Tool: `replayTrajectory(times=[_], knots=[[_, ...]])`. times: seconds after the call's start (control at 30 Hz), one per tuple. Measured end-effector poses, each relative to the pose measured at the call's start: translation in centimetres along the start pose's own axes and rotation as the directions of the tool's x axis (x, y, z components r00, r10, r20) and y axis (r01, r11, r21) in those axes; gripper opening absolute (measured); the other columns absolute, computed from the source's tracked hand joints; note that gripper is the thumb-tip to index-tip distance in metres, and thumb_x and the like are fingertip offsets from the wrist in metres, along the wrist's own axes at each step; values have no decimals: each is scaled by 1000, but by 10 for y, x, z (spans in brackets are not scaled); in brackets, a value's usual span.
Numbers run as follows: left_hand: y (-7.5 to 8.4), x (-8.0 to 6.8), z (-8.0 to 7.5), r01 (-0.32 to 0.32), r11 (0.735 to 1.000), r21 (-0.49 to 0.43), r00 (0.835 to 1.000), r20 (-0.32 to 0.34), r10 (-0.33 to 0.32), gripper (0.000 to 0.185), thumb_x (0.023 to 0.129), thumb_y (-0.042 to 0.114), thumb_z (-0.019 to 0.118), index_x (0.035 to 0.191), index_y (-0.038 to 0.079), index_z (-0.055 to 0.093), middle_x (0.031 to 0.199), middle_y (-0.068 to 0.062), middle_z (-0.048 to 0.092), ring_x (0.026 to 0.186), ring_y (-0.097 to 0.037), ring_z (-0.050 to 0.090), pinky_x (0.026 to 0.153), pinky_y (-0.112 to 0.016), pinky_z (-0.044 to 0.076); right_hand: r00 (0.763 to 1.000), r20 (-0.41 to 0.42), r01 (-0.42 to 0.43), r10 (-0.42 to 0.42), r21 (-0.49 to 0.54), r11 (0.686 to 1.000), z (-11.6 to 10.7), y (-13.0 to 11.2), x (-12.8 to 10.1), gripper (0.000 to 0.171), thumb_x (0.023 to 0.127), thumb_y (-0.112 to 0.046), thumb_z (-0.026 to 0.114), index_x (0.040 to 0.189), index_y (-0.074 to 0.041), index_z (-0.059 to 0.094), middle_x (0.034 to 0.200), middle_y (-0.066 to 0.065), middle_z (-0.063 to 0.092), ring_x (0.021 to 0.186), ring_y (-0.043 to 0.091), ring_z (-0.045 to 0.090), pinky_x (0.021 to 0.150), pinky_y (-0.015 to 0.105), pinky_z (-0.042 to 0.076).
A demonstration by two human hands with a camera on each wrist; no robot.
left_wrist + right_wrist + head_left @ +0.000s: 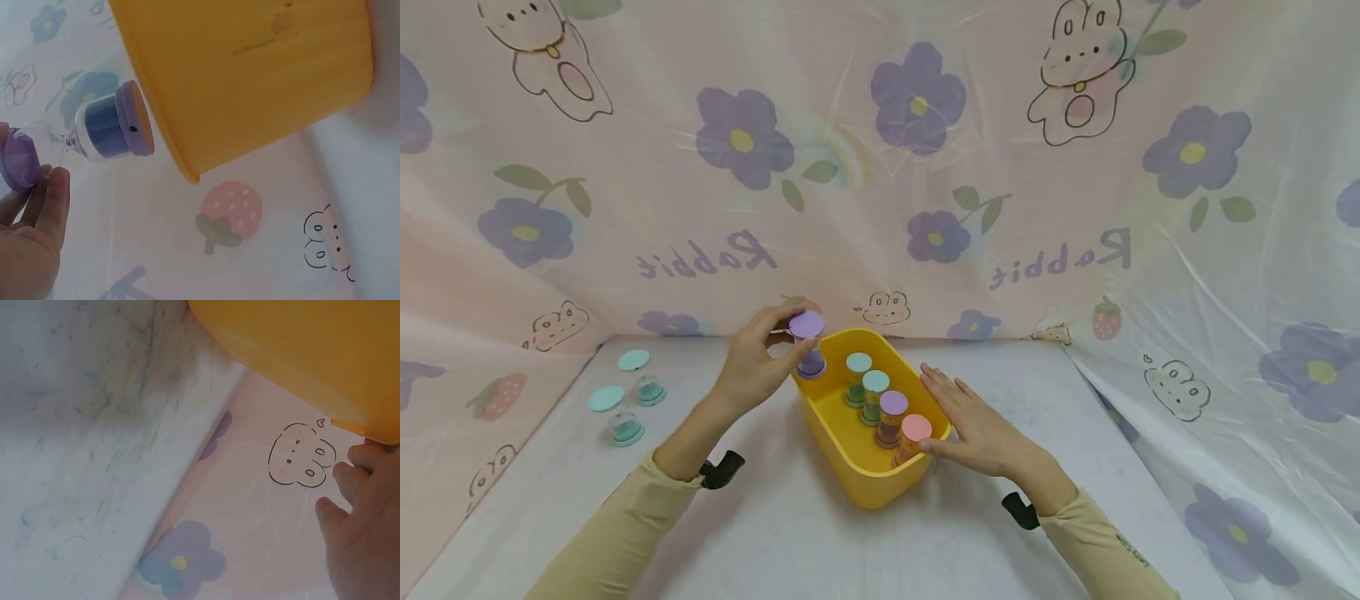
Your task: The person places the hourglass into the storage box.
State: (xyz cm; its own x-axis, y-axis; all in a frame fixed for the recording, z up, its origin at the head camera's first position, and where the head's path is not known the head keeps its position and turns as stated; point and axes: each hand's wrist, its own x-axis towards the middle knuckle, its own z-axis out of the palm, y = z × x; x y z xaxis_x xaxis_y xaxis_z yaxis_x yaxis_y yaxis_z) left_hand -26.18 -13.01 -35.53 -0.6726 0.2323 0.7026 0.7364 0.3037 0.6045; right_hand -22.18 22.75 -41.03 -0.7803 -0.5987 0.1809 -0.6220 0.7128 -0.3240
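"Rabbit" backdrop (1075, 260); left hand (752, 362) holds purple sand timer (809, 343).

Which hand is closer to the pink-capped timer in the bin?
Right. The right hand rests beside the pink timer; the left hand holds a purple timer at the bin's far end.

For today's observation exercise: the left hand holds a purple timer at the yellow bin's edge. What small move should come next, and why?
Probably lower the purple timer into the bin. The left hand pinches its top just above the far rim, four timers already stand inside, and the right hand rests flat on the other rim.
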Motion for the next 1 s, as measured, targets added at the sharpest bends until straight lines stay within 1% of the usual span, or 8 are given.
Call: replayTrajectory(times=[0.1,0.2,0.37,0.5,0.6,0.73,0.83,1.0], knots=[[-1,1,6,-16,1000,11,999,48,15,49,89,-4,80,134,-2,61,133,-17,63,110,-27,65,90,-24,59,1000,-4,2,-2,2,1000,0,0,0,97,98,-60,61,166,-7,18,175,2,11,160,24,13,129,54,12],[-3,2,12,-16,1000,27,996,93,13,50,87,-4,81,132,-5,60,130,-18,63,106,-28,67,88,-29,61,1000,-6,3,-3,2,1000,0,1,0,97,98,-60,61,166,-7,18,174,2,12,160,24,13,128,56,14],[-9,0,19,35,998,61,982,184,-46,48,89,1,81,131,-6,59,123,-16,64,107,-27,66,89,-37,62,1000,-6,4,-4,3,1000,0,1,-1,97,98,-60,61,167,-8,18,174,2,12,160,24,14,128,54,14],[-14,-2,24,73,992,102,960,261,-98,47,91,5,80,132,-6,59,123,-15,62,108,-27,65,93,-44,60,1000,-8,8,-8,7,1000,0,1,-1,97,98,-61,61,167,-8,17,174,2,12,160,25,14,128,55,15],[-18,-3,26,88,985,145,944,304,-130,46,91,5,79,131,-6,61,120,-14,61,106,-25,63,94,-43,60,1000,-9,10,-10,9,1000,0,1,-1,97,98,-61,60,167,-8,17,174,2,12,160,26,14,128,56,15],[-23,-2,28,82,976,200,924,352,-150,43,91,8,79,129,-4,64,117,-13,61,104,-23,62,93,-42,60,1000,-9,6,-6,8,1000,1,1,-1,97,98,-60,61,167,-8,17,174,2,12,160,25,14,128,54,14],[-26,1,28,73,967,246,906,390,-168,43,91,12,79,129,-4,65,118,-13,62,104,-24,60,93,-42,59,1000,-15,6,-6,7,1000,1,2,-1,96,98,-57,64,167,-8,18,174,3,13,160,26,15,128,54,14],[-33,6,28,71,937,343,856,461,-233,44,91,18,79,128,-1,66,118,-11,63,103,-23,60,93,-42,57,1000,-18,11,-11,4,1000,2,2,-1,95,98,-54,65,166,-7,18,174,3,13,159,27,15,128,56,15]])
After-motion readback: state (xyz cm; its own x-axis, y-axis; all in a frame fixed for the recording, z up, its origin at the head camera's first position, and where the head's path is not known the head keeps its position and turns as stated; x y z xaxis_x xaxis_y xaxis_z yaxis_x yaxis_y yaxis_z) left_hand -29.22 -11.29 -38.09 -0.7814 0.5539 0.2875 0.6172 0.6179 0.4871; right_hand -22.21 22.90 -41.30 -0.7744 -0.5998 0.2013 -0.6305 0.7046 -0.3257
